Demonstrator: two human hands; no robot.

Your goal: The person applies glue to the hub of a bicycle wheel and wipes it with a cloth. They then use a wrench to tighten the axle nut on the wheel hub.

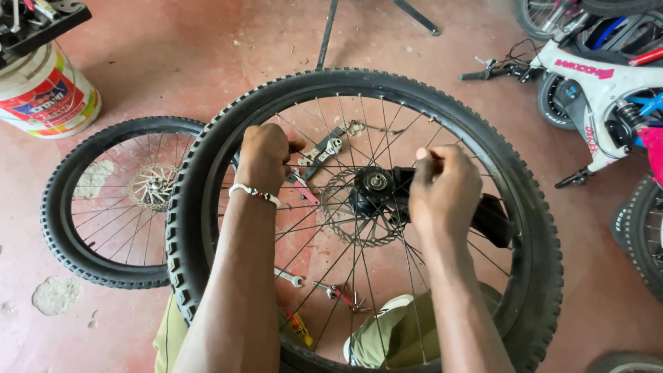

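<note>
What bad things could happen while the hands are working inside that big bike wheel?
Fingers might get pinched: the left hand and right hand both reach between thin spokes near the hub. The brake disc sits close below and its edge could scrape skin. Loose tools on the floor lie beside the person's feet and could be stepped on.

white bicycle [594, 83] cut off at right edge — bucket [45, 97] cropped left

Knobby matt rubber tyre [532, 228], thin shiny metal spokes [324, 228], dull steel disc rotor [345, 207], rough stained red concrete floor [207, 55].
</note>
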